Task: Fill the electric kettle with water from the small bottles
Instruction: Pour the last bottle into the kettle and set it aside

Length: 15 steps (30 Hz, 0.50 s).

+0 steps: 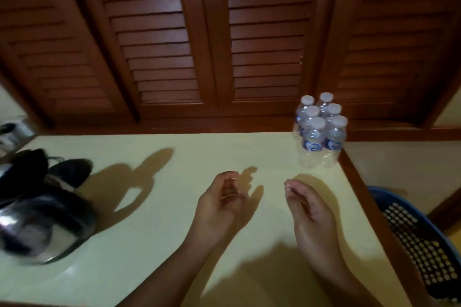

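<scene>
A cluster of several small clear water bottles [320, 132] with white caps and blue labels stands at the far right corner of the pale table [154, 219]. The steel electric kettle [37, 217] with a black handle sits at the left edge, its black lid up; it is blurred. My left hand [222, 203] hovers over the table's middle with its fingers loosely curled and nothing in it. My right hand [308, 209] is beside it, fingers loosely apart and empty, a short way in front of the bottles.
Dark wooden louvred doors [224, 45] rise behind the table. A wooden rim runs along the table's right side. A blue perforated plastic basket [421, 239] stands lower, off the right edge. An unclear dark object lies at the far left.
</scene>
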Motion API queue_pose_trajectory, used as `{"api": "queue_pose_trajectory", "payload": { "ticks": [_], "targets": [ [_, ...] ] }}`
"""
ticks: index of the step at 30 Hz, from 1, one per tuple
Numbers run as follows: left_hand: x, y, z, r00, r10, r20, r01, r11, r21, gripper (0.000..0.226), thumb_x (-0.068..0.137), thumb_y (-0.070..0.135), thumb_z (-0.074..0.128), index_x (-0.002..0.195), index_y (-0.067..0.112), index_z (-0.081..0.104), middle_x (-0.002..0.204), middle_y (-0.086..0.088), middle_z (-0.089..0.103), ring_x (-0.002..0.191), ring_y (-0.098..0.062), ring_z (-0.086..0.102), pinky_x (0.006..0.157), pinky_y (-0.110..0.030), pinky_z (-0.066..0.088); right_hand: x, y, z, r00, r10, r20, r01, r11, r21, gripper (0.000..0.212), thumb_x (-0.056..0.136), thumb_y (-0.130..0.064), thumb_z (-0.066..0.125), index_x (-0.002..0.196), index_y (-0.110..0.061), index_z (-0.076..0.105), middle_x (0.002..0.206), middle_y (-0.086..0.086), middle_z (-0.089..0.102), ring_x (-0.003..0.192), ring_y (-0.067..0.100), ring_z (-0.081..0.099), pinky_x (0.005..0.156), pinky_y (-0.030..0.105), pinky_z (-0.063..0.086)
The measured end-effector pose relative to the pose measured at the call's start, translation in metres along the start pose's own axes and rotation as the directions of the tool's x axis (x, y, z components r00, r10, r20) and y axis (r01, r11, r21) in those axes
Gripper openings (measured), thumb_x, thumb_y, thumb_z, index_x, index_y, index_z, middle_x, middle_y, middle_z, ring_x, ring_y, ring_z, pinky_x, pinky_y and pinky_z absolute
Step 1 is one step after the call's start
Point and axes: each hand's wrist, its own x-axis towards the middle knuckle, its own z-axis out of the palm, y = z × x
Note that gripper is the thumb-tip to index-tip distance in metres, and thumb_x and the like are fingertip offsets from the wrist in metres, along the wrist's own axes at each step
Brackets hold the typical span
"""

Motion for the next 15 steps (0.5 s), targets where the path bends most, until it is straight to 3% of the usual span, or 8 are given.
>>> {"api": "queue_pose_trajectory", "payload": {
  "ticks": [2, 7, 15],
  "targets": [
    [-0.019, -0.004, -0.028, 0.998, 0.004, -0.059, -0.003, 1.000, 0.018, 0.040, 0.097, -0.001, 0.069, 0.123, 0.030, 0.063, 0.098, 0.020, 0.074, 0.100, -0.006, 0.073, 0.089, -0.013, 0.053, -0.019, -0.006, 0.031, 0.989, 0.002, 0.147, -0.011, 0.998, 0.056, 0.022, 0.098, -0.013, 0.065, 0.117, -0.024, 0.072, 0.117, -0.015, 0.074, 0.113, -0.002, 0.065, 0.094, 0.009, 0.047],
    [-0.066, -0.011, -0.094, 0.969, -0.021, -0.245, 0.012, 0.999, -0.042, 0.040, 0.098, 0.006, 0.072, 0.128, 0.031, 0.066, 0.112, 0.015, 0.076, 0.109, -0.006, 0.073, 0.094, -0.018, 0.055, -0.056, -0.028, 0.103, 0.897, -0.017, 0.442, -0.028, 0.995, 0.095, 0.024, 0.099, -0.018, 0.064, 0.119, -0.029, 0.071, 0.121, -0.020, 0.071, 0.118, -0.005, 0.062, 0.095, 0.009, 0.047],
    [-0.133, -0.010, -0.192, 0.866, 0.003, -0.500, -0.033, 0.998, -0.052, 0.036, 0.098, 0.009, 0.072, 0.127, 0.029, 0.068, 0.114, 0.009, 0.077, 0.114, -0.009, 0.073, 0.099, -0.027, 0.058, -0.094, -0.053, 0.189, 0.808, -0.050, 0.587, -0.019, 0.994, 0.110, 0.024, 0.099, -0.019, 0.062, 0.119, -0.030, 0.070, 0.119, -0.022, 0.071, 0.116, -0.007, 0.062, 0.094, 0.012, 0.050]
  ]
}}
